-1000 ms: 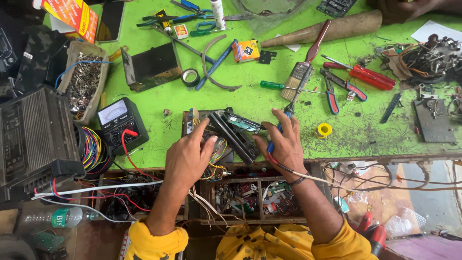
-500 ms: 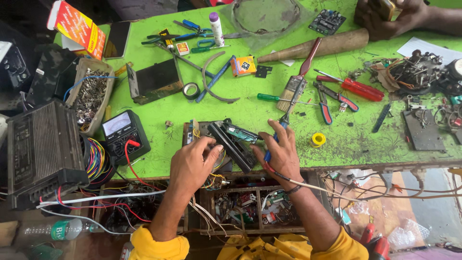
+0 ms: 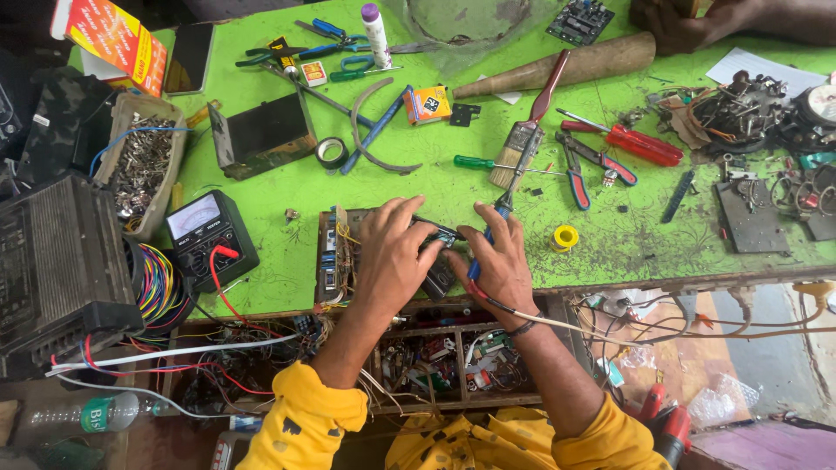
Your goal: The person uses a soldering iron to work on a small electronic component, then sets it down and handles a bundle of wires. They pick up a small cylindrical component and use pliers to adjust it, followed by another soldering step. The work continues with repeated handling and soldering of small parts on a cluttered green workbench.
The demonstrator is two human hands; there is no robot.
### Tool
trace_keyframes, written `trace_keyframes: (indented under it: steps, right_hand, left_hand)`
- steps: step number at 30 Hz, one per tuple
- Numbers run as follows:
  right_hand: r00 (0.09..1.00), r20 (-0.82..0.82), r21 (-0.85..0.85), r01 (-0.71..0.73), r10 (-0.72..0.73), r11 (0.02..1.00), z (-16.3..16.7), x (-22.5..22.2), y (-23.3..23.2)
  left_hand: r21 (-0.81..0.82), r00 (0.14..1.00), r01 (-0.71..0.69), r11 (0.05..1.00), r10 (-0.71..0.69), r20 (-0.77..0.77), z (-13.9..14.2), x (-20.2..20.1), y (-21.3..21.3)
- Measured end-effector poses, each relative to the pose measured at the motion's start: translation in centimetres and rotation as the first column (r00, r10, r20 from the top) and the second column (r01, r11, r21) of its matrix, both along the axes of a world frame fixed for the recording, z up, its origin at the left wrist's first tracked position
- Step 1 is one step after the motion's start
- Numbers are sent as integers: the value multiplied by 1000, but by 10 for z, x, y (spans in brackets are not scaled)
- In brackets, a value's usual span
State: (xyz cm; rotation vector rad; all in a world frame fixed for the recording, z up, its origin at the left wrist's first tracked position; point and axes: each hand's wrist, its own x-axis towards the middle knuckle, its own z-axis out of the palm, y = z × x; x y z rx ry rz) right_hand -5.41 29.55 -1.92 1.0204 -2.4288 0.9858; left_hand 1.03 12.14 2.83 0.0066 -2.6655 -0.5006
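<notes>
My left hand (image 3: 394, 252) lies over an opened electronic device (image 3: 335, 257) with circuit boards and thin wires, at the near edge of the green workbench (image 3: 418, 174). Its fingers press on the device's dark top part (image 3: 438, 237). My right hand (image 3: 498, 261) sits just right of it, fingers on the same dark part, and grips a blue-handled tool (image 3: 503, 207) whose red and white cable (image 3: 557, 320) trails off to the right. Both sleeves are yellow.
A black meter (image 3: 207, 233) with a red lead sits left of the device. Screwdrivers (image 3: 623, 139), pliers (image 3: 579, 170), a paintbrush (image 3: 527, 126), a tape roll (image 3: 331, 152) and a solder spool (image 3: 566, 237) lie behind. Another person's hand (image 3: 688, 22) rests at the far right. A parts drawer (image 3: 453, 357) is below.
My left hand has slid right, onto the dark top of the device. My right hand has shifted a little left and closer to it. The view has tilted down.
</notes>
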Motion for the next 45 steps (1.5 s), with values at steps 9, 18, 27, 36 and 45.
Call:
trace_keyframes:
  steps: [9, 18, 27, 36, 45]
  right_hand:
    - [1000, -13, 3, -13, 13, 1000, -4, -3, 1]
    - [1000, -13, 16, -5, 5, 1000, -2, -3, 0]
    - [1000, 2, 5, -2, 2, 1000, -1, -2, -1]
    - [1000, 25, -38, -5, 6, 999, 9, -4, -1]
    - [999, 28, -57, 34, -32, 998, 11, -3, -3]
  left_hand:
    - [23, 999, -11, 1000, 10, 38, -14, -4, -1]
    - [-15, 996, -9, 1000, 10, 94, -23, -4, -8]
    - [19, 984, 3, 1000, -6, 176, -17, -9, -8]
    - [274, 998, 58, 960, -51, -35, -8, -7, -16]
    - [85, 982, 104, 991, -89, -169, -2, -13, -4]
